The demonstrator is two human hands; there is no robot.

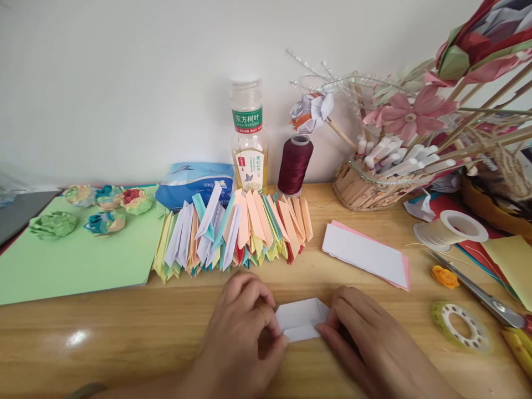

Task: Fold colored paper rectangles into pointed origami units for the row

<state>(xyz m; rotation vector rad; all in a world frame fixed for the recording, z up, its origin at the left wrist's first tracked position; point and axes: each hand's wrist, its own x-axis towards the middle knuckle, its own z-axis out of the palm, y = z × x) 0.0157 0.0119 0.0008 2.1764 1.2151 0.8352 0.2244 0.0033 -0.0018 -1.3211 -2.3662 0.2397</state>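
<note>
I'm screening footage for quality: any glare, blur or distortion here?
Head view: white glare on the table, left of the left hand; head view: right hand slightly soft, green label legible; head view: top-right flower apparently stretched toward the corner.

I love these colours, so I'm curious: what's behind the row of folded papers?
A blue packet, a bottle and a dark red thread spool. The folded papers hide the bottle's base and the packet's lower edge.

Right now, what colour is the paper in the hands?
The paper is white, best seen in the head view.
</note>
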